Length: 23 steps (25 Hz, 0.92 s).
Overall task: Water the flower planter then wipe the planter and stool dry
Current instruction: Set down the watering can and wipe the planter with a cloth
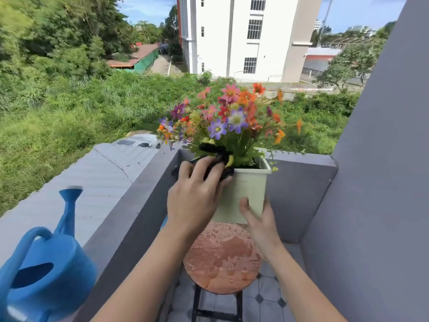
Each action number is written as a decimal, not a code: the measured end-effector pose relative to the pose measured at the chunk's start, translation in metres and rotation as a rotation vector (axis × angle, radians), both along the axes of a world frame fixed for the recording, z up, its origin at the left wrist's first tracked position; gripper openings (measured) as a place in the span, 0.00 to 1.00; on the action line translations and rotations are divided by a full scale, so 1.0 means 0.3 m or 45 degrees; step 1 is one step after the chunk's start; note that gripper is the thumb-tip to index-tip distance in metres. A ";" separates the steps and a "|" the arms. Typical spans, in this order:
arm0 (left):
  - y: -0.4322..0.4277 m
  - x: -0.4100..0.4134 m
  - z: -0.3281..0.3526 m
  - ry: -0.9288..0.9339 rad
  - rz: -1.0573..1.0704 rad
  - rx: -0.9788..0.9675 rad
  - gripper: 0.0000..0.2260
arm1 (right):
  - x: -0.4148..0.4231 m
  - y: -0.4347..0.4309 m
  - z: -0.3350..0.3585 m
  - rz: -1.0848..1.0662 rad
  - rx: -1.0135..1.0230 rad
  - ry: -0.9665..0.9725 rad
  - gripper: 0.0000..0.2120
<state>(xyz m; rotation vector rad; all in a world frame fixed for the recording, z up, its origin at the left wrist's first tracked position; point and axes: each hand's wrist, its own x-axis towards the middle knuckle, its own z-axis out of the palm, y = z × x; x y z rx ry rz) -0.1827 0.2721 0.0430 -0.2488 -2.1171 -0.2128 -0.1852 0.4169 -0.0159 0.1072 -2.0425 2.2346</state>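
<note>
Blue plastic watering can (44,270) is sitting set down on the balcony ledge (130,205) at far left, so watering seems finished and wiping is underway. Left hand (195,196) is pressing a dark cloth (218,156) against the upper left rim of the cream planter (248,189); right hand (257,219) is gripping its lower right side. Beads of water are covering the stool's (222,254) round seat, likely next for the cloth. Most of that cloth is hidden behind fingers and foliage.
</note>
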 end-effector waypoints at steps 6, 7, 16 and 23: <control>0.006 -0.057 0.052 0.028 -0.238 -0.555 0.11 | 0.009 -0.014 -0.036 0.037 -0.117 -0.037 0.33; -0.028 -0.060 0.055 0.004 -0.189 -0.511 0.11 | 0.008 -0.003 -0.041 0.036 -0.169 -0.067 0.30; -0.056 0.021 -0.152 0.107 -0.091 -0.147 0.14 | -0.035 0.048 0.029 0.105 -0.317 -0.151 0.35; -0.070 0.039 -0.100 -0.145 -0.690 0.371 0.16 | -0.034 0.138 0.023 0.231 -0.377 -0.230 0.30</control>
